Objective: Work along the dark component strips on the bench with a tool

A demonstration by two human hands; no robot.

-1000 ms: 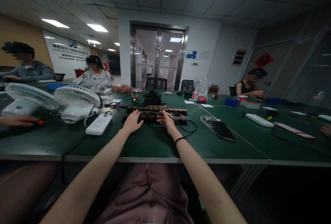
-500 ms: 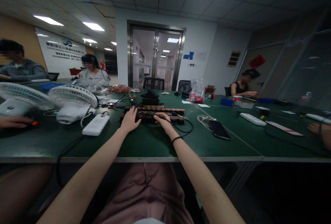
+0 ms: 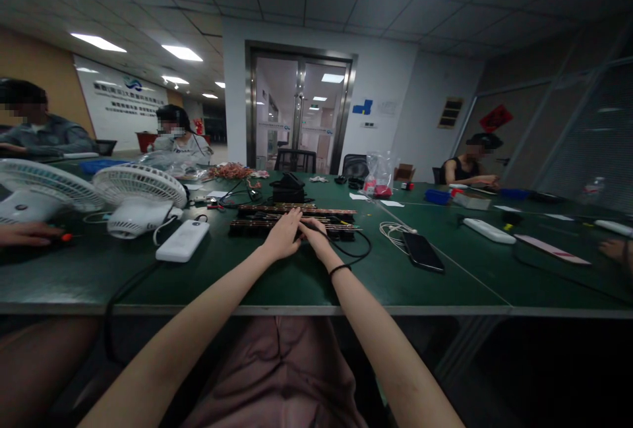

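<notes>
Black holders carrying rows of thin copper-coloured strips (image 3: pixel 250 224) lie on the green table in front of me. My left hand (image 3: pixel 283 235) rests over their middle, fingers stretched forward and close to my right hand; its fingertips are partly hidden. My right hand (image 3: pixel 315 238), with a dark band at the wrist, is closed round a dark pen-shaped tool with a cable. From it, the black cable (image 3: pixel 369 243) loops out over the table to the right. The tool's tip is hidden behind my left hand.
A white power bank (image 3: pixel 182 241) and white fans (image 3: pixel 141 194) stand to the left, near another person's hand (image 3: pixel 30 235). On the right are a phone (image 3: pixel 424 252) and a coiled white cable (image 3: pixel 390 233). A black bag-like object (image 3: pixel 287 187) sits behind the holders.
My left hand has moved right along the strips, from their left part to beside my right hand. The right hand stays at nearly the same place with the tool.
</notes>
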